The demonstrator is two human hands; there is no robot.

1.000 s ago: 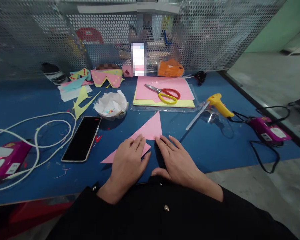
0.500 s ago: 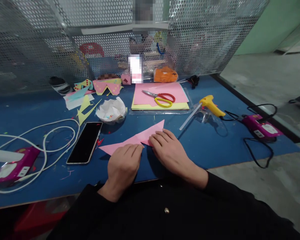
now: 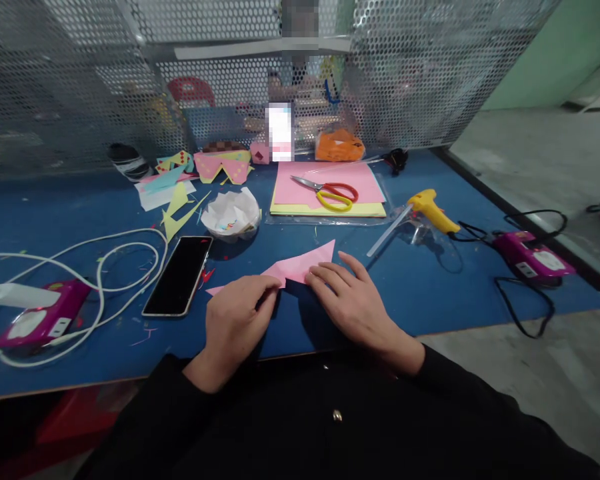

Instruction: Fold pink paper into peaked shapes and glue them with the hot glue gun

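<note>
A folded pink paper point(image 3: 300, 265) with pointed ends lies between my hands on the blue table, near its front edge. My left hand point(image 3: 240, 320) pinches the paper's lower edge between thumb and fingers and covers part of its left half. On the right half, my right hand point(image 3: 350, 300) touches the paper near its lower edge with the fingertips, its fingers spread and its thumb hidden beneath. Behind the paper, red-and-yellow-handled scissors point(image 3: 330, 192) rest on a stack of pink and yellow sheets point(image 3: 300, 173).
Left are a black phone point(image 3: 177, 277), a paper-lined bowl point(image 3: 231, 213), a white cable point(image 3: 100, 280) and a purple power strip point(image 3: 67, 313). Pink paper glasses point(image 3: 223, 167) stand behind. A yellow glue gun point(image 3: 434, 210) and another purple power strip point(image 3: 535, 257) are right.
My left thumb now shows, pinching the paper's edge. My right fingers have spread more. The paper's middle is bent more, and the whole view has shifted slightly.
</note>
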